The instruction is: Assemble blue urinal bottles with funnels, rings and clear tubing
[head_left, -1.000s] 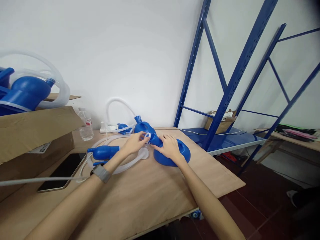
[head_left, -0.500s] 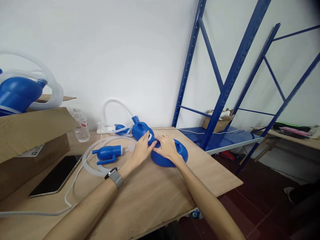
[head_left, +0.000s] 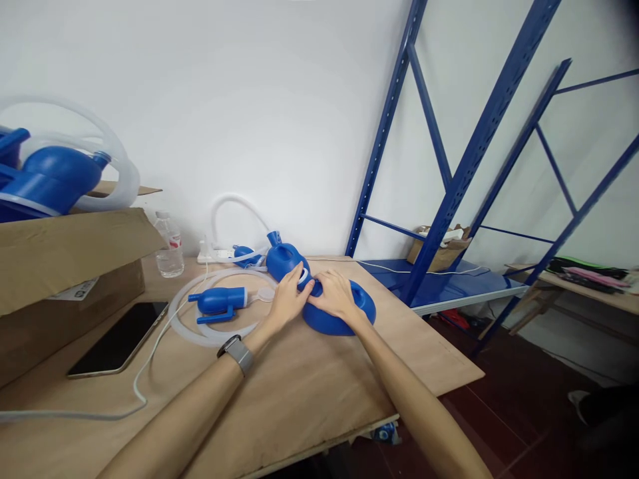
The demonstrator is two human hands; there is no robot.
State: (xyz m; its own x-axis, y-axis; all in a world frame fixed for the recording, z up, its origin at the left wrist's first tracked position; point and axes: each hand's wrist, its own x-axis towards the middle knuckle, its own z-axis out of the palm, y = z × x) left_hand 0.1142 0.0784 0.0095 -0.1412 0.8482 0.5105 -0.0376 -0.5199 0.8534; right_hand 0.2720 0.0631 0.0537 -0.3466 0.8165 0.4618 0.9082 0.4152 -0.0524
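A blue plastic bottle with a built-in handle lies on the wooden table, its neck pointing left. My left hand, a watch on its wrist, closes around the neck end, where a white ring shows. Just beside it, my right hand grips the neck close to the body; the fingers partly hide it. Behind them stands another blue bottle with a clear hose. Left of my hands is a smaller blue piece with a handle, its clear cap hanging open, ringed by coiled hose.
On the left are an open cardboard box with blue bottles on top, a phone or tablet and a water bottle. A white cable crosses the table. A blue metal shelf stands right.
The camera view has shifted slightly, moving the surroundings a little. Both hands stay on the bottle's neck, with only a slight shift of the fingers.
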